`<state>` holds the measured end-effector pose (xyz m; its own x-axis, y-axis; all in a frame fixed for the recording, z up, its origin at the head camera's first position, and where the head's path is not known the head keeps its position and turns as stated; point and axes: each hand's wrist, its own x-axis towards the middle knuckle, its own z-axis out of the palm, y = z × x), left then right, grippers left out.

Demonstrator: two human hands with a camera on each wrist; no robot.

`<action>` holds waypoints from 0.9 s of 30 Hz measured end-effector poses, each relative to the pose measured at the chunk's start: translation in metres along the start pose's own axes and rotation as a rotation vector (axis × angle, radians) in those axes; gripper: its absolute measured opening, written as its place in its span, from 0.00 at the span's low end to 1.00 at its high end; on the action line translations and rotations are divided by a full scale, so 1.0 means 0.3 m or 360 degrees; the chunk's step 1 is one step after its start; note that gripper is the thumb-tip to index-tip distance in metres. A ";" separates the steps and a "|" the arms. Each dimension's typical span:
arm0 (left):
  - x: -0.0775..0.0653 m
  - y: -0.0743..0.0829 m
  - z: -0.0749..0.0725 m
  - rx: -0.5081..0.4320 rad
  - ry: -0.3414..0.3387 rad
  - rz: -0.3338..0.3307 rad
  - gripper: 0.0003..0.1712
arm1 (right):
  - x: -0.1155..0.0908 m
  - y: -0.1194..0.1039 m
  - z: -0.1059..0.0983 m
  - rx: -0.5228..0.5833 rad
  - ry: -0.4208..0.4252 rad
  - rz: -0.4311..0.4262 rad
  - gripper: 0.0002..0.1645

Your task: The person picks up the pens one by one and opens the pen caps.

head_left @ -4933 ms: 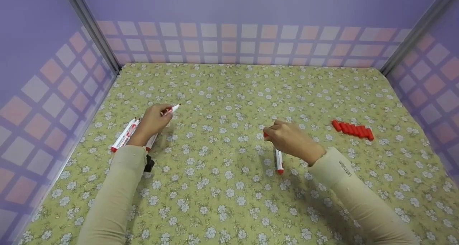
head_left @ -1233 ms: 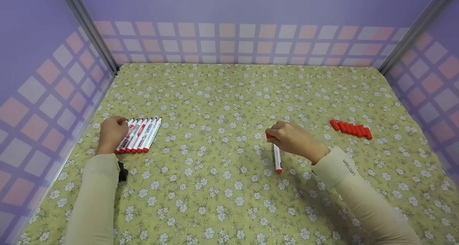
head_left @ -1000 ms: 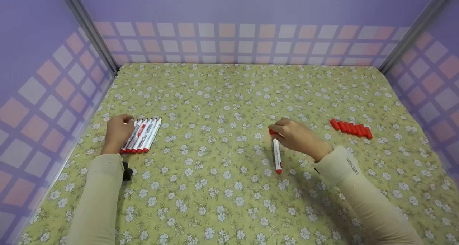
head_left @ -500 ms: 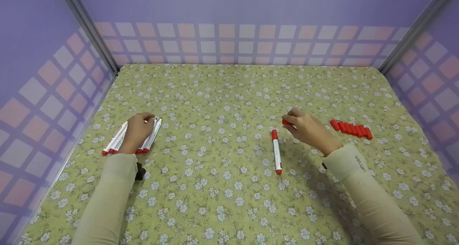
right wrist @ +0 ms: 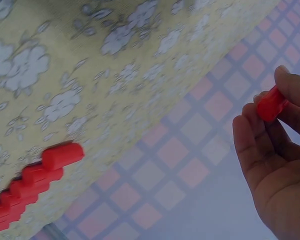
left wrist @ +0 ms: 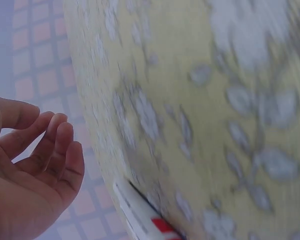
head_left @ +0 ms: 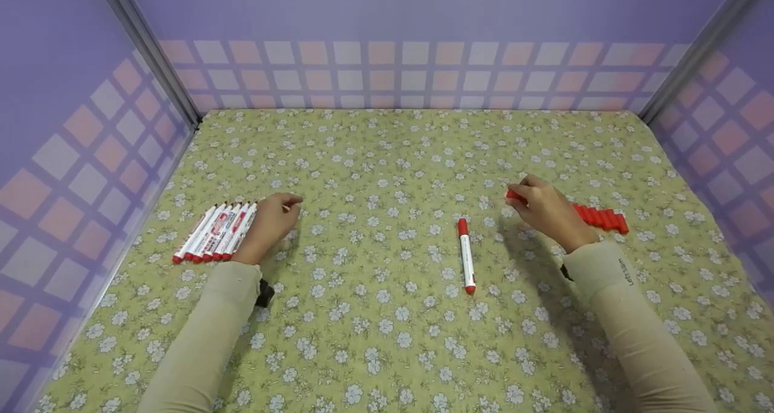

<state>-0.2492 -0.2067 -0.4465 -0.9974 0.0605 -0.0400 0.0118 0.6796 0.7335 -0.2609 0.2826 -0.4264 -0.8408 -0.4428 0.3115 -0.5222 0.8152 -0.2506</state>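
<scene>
With thumb and fingertips my right hand (head_left: pixel 547 213) pinches a red marker cap (right wrist: pixel 271 104), held above the cloth just left of the row of red caps (head_left: pixel 604 218). My left hand (head_left: pixel 272 222) hovers at the right end of a row of uncapped white markers (head_left: pixel 217 228). Its fingers are loosely bent and hold nothing, as the left wrist view shows. That hand hides the rightmost markers in the head view. One white marker (head_left: pixel 466 256) with its red cap on lies alone between the two hands, pointing away from me.
A flowered yellow-green cloth (head_left: pixel 375 316) covers the table. Purple panels with pink and white squares (head_left: pixel 387 68) stand along its back, left and right sides. Grey posts (head_left: pixel 158 56) mark the back corners.
An uncapped marker that my left hand held has joined the row; the emptied hand has swept right across it. My right hand has carried the red cap rightward, away from the capped marker.
</scene>
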 end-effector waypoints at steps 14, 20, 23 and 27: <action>-0.022 0.149 0.178 -0.0081 -0.0220 0.0143 0.20 | -0.050 0.139 -0.067 0.0184 -0.0031 0.0487 0.24; -0.036 0.206 0.247 -0.0092 -0.0293 0.0266 0.19 | -0.078 0.200 -0.104 0.0241 -0.0077 0.0637 0.27; -0.047 0.232 0.276 -0.0089 -0.0334 0.0326 0.18 | -0.094 0.234 -0.114 0.0243 -0.0078 0.0667 0.27; -0.064 0.267 0.310 -0.0121 -0.0416 0.0352 0.18 | -0.119 0.278 -0.122 0.0222 -0.0054 0.0693 0.26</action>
<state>-0.2226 -0.0854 -0.4502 -0.9191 0.3920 -0.0393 0.2106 0.5731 0.7919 -0.2694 0.3801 -0.4249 -0.9892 -0.0836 0.1203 -0.1312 0.8712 -0.4731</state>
